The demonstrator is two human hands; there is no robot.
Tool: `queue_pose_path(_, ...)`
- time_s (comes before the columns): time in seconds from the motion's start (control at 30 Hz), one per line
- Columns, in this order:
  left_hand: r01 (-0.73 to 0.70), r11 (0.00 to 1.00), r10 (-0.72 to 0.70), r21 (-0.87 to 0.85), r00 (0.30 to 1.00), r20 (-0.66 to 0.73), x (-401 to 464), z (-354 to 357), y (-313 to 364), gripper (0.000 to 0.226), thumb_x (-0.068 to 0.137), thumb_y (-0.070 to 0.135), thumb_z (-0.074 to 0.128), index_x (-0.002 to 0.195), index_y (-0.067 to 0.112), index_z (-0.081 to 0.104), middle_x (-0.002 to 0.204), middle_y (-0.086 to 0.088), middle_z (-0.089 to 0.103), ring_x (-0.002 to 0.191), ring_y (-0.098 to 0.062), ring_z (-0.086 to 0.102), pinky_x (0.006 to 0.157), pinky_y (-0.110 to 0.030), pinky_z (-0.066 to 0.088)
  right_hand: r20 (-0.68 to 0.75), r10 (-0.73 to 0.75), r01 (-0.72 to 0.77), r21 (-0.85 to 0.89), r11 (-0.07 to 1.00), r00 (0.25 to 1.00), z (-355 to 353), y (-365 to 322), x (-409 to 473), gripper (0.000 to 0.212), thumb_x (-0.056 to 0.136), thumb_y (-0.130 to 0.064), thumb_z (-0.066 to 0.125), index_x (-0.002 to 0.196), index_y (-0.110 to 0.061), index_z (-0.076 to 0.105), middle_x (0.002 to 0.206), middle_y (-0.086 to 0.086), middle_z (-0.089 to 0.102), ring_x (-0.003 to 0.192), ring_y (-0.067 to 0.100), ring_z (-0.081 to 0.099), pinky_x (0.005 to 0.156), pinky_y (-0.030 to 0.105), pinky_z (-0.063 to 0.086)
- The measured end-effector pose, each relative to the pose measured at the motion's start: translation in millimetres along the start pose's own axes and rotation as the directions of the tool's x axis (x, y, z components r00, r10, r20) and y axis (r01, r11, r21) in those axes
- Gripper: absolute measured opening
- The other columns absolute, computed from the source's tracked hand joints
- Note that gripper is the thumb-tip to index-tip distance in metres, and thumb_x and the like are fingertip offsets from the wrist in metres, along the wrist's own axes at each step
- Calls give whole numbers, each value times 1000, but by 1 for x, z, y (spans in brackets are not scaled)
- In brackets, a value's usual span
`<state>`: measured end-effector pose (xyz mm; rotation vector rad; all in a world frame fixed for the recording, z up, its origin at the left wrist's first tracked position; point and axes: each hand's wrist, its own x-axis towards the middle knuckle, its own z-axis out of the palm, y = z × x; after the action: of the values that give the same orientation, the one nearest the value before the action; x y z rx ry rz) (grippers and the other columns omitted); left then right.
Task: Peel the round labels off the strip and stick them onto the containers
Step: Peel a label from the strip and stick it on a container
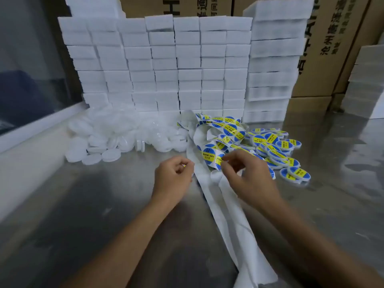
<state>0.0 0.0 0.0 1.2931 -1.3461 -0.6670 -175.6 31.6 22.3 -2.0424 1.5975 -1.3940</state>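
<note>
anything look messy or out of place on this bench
The white label strip lies twisted and bunched behind the hands, its peeled backing trailing off the metal table's near edge. The clear unlabelled containers sit in a loose heap. No visible damage.

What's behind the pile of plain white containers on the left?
Behind the pile of unlabelled containers rises a wall of stacked white foam blocks, with brown cardboard cartons showing above and beside it. The lowest blocks are covered by the pile, and whatever lies behind the wall is hidden.

Tangled label strip (220, 140) beside labelled containers (278, 150)
</note>
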Motion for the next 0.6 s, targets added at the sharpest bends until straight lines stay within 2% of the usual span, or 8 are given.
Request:
queue_pose_path(0.07,37,995,-36,92,999,-17,8,2,-6,17,84,15,63,67,18,66,55,-3,64,53,-16,60,58,-36,53,-7,61,-62,-106,992,998,10,5,19,15,88,-24,65,102,-19,67,88,-6,67,84,13,63,76,34,51)
queue_pose_path(0.17,63,983,-55,174,997,-50,16,6,-16,16,81,19,62,66,23,65,60,2,66,66,-19,66,65,-38,56,-99,87,-117,-358,926,991,23,20,39,36,87,-28,63,119,-14,60,114,7,62,109,26,54,86,39,44)
queue_pose_path(0.23,43,983,-37,179,999,-39,17,7,-20,16,82,20,62,66,24,65,59,2,65,66,-20,67,64,-38,56,-119,174,-210,-470,857,978,26,29,40,49,85,-35,62,127,-13,52,119,11,61,114,32,53,92,43,41)
queue_pose_path(0.3,29,986,-24,163,999,-37,18,7,-22,16,82,19,62,67,24,65,59,1,66,65,-21,67,63,-38,55,-103,250,-266,-527,807,963,27,38,39,55,84,-41,61,131,-16,46,111,8,66,110,33,57,94,46,39)
queue_pose_path(0.43,13,990,-6,140,999,-45,18,5,-24,16,82,17,63,67,22,66,56,-1,64,62,-22,65,61,-35,53,-93,240,-257,-398,881,966,27,45,39,36,87,-30,62,120,-17,61,92,-1,74,97,28,65,97,46,44)
queue_pose_path(0.5,-14,988,20,152,999,-40,16,3,-24,17,83,17,63,66,22,65,54,-1,63,57,-19,63,60,-33,51,-130,218,-249,-327,912,967,26,44,38,27,85,-24,63,111,-16,68,90,0,74,92,28,66,90,46,50)
queue_pose_path(0.6,-67,982,70,179,997,-15,12,4,-24,17,84,19,62,68,23,64,53,-1,63,51,-16,58,58,-32,50,-230,177,-235,-256,938,957,26,44,36,15,86,-23,63,98,-19,71,85,-4,73,82,22,66,71,35,51)
